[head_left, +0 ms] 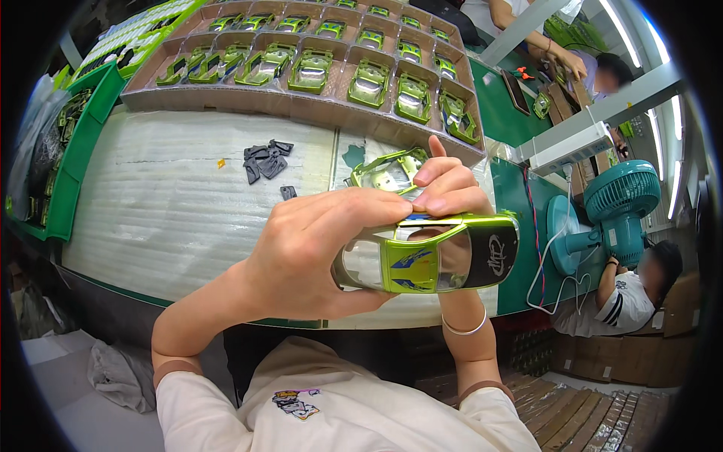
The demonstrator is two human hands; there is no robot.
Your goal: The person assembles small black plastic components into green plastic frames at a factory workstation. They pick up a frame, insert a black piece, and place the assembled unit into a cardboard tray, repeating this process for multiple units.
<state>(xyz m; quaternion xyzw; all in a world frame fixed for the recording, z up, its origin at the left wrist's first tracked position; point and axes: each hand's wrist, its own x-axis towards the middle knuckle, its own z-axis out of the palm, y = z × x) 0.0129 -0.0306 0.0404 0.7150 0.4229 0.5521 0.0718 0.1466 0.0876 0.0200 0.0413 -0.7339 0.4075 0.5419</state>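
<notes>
A lime-green toy car body (pixel 413 264) with clear windows, a black end panel and blue markings is held over the near part of the table. My left hand (pixel 309 245) is closed around its left end, with the thumb and fingertips along its far side. My right hand (pixel 456 188) pinches the far edge, one finger raised, its palm partly hidden behind the car. Beyond my hands lies another green car shell (pixel 388 175), partly covered. Several small black plastic parts (pixel 263 161) form a loose pile left of it, with one black piece (pixel 288 193) apart.
A divided cardboard tray (pixel 294 108) of green car shells spans the far side. At the left stands a green crate (pixel 71 162) of parts. A teal fan (pixel 621 192) with loose cables is at the right. Other people work at far right. An orange scrap (pixel 221 163) lies left.
</notes>
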